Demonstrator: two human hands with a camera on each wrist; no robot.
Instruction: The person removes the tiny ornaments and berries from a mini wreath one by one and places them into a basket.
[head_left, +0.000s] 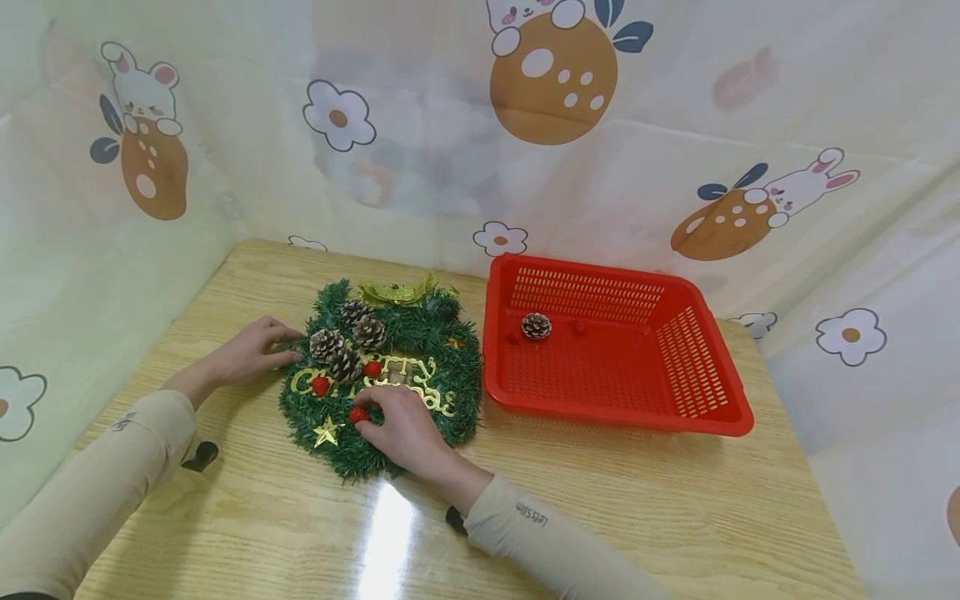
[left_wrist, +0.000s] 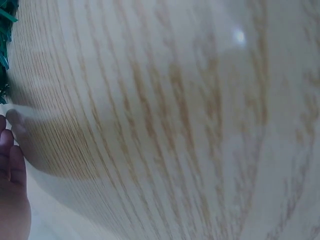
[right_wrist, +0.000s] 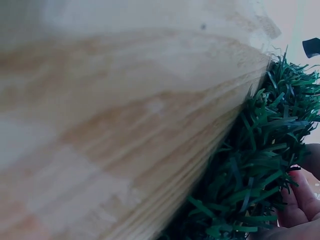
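Observation:
A green tinsel wreath lies flat on the table, bearing gold lettering, a gold star, a gold bow and several pine cones. The right hand is over its lower part, thumb and fingers pinching a red ball. Two more red balls sit near the lettering. At the wreath's left edge rests the left hand, fingers loosely bent against the tinsel. The left wrist view shows part of the left hand; the right wrist view shows right-hand fingers beside the tinsel.
A red plastic basket stands on the table right of the wreath, with one pine cone inside. Behind hangs a patterned curtain. Small black objects show near both sleeves.

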